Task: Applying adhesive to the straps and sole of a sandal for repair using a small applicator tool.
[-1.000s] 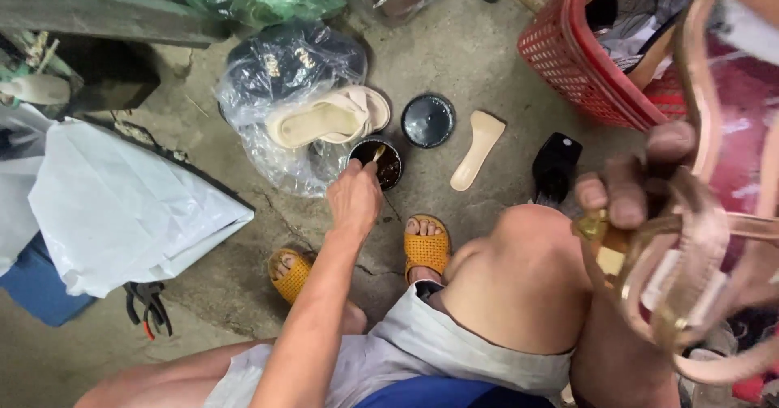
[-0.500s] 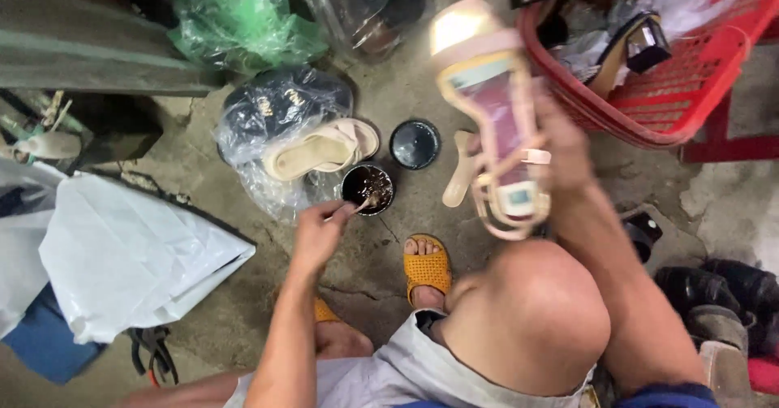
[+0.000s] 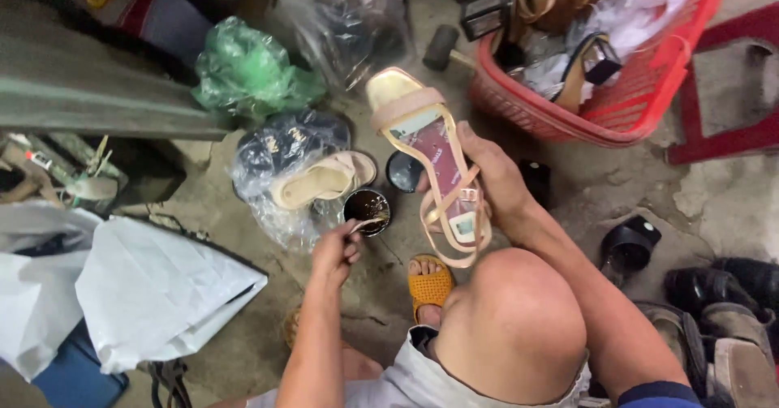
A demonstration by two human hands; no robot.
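Much is cut off: the red plastic basket (image 3: 649, 92) at upper right runs past the frame's top edge, its shoes and white wrapping a jumble hard to sort out. The dark shoes (image 3: 714, 294) at lower right are partly cropped. The clear plastic bags (image 3: 284, 156) left of centre blur what they wrap (one pale insole shape shows through).

The right hand (image 3: 495, 181), centre frame, is clenched around a strappy sandal (image 3: 438, 165), its fingers mostly hidden behind the sole. The sandal has a glossy pinkish insole, thin beige straps and a small buckle; its toe points toward the top of the frame.

The left hand (image 3: 337, 250), below centre, pinches a thin brush (image 3: 367, 225) whose tip rests in a small round tin (image 3: 367, 207) of dark, shiny stuff on rough concrete. A flat dark lid (image 3: 402, 171) lies just beside the tin.
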